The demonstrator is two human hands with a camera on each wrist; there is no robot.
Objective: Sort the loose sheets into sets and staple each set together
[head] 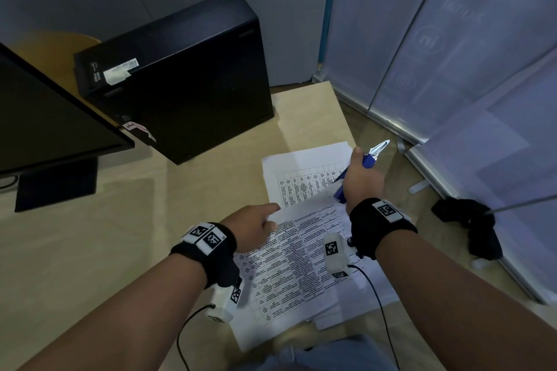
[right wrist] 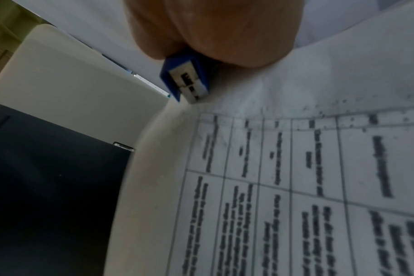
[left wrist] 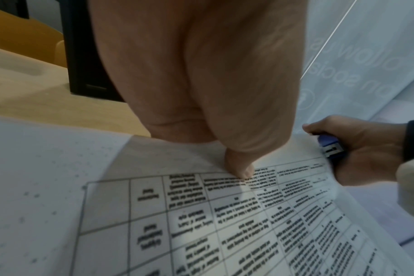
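Paper could slip: top sheet point(head: 304, 238) is pinned only by my left hand point(head: 256, 227), thumb pressing its 12 o'clock edge, so pages may skew before stapling. Right hand point(head: 360, 179) is clenched round blue stapler point(head: 369, 159) at sheet's 1 o'clock corner. Sheets lie on worktop point(head: 105, 250), 6 o'clock of PC tower point(head: 187, 84).

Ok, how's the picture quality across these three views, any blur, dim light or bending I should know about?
Head view: dim and bluish, table edges bow from the wide lens, print on the sheets too small to read. Left wrist view: left hand fills the frame, soft; table text smeared. Right wrist view: stapler end fairly sharp, right hand blurred, sheet text smeared, lines curved.
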